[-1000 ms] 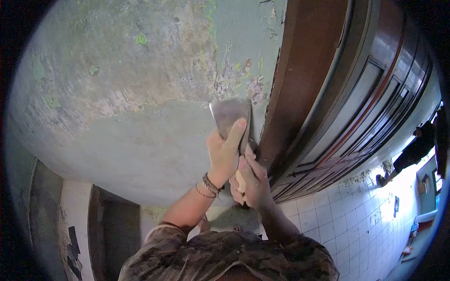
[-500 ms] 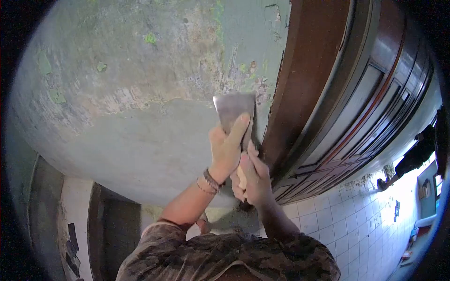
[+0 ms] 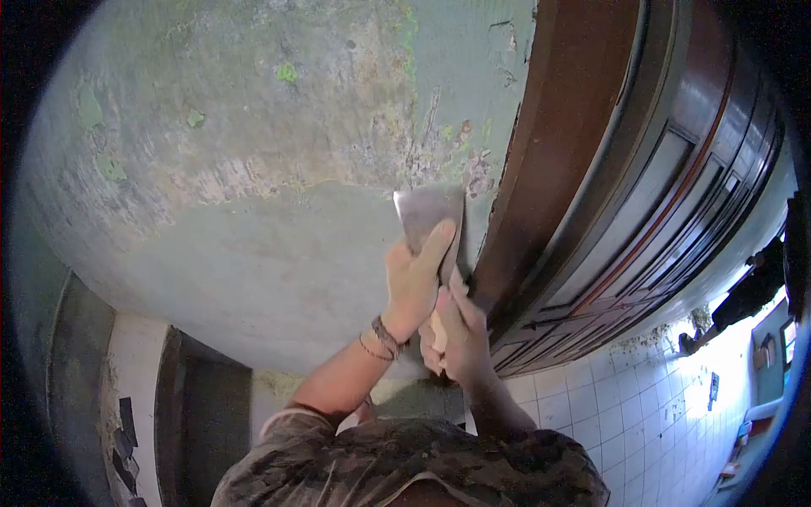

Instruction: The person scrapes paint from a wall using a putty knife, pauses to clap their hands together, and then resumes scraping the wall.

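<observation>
A wide metal scraper [image 3: 429, 211] points up the wall, its blade edge at or close to the lower border of a patch of worn paint. My left hand [image 3: 412, 283], with bracelets at the wrist, is closed around the lower blade, thumb lying along the metal. Just below and to the right, my right hand [image 3: 463, 334] wraps round the scraper's pale handle, most of which its fingers hide. The wall [image 3: 279, 262] is smooth grey-green below the blade and stained, flaking and patchy above it.
A brown wooden door frame [image 3: 562, 127] borders the wall on the right, beside a panelled door [image 3: 667, 169]. White floor tiles [image 3: 617, 414] show at lower right. A dark-clothed person [image 3: 748, 287] is at the far right. A dark doorway [image 3: 215, 414] stands lower left.
Both hands and the scraper have moved a little down the wall, away from the worn patch. The view has shifted slightly. Both hands keep their hold.
</observation>
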